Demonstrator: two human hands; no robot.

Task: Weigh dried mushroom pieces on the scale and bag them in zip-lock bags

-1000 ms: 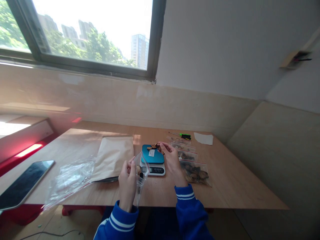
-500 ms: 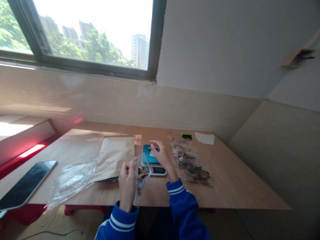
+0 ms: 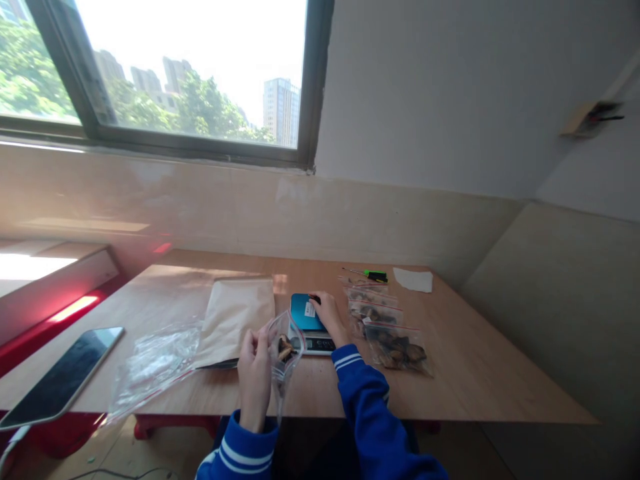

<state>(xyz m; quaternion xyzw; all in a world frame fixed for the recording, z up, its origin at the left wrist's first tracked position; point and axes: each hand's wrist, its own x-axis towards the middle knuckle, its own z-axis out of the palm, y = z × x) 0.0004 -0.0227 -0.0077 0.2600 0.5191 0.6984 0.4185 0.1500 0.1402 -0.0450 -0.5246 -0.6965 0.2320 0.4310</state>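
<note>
The left hand (image 3: 255, 367), above the middle of the tabletop's near edge, grasps a clear zip bag (image 3: 286, 333) by its upper left side; the bag's mouth gapes, and brown dried pieces (image 3: 285, 349) show within it (its lower end narrows down toward that near edge). The right hand (image 3: 328, 315) reaches over the blue platform of a scale (image 3: 303, 321), its thumb and fingers drawn together at a small dark piece (image 3: 316, 300); whether they have clenched it or only touch it, I cannot tell. The scale sits around the middle of the tabletop (image 3: 475, 373), display side toward the near edge. Right of it, filled zip bags (image 3: 397, 350) overlap in a row running back toward the far edge, where a green-and-black screwdriver (image 3: 375, 275) and a white paper sheet (image 3: 413, 280) lie by the far right corner. Left of the scale is a beige paper packet (image 3: 237, 310), then flat clear bags (image 3: 160, 360) reaching to the near edge, and a phone (image 3: 65, 377) toward the near left corner.
</note>
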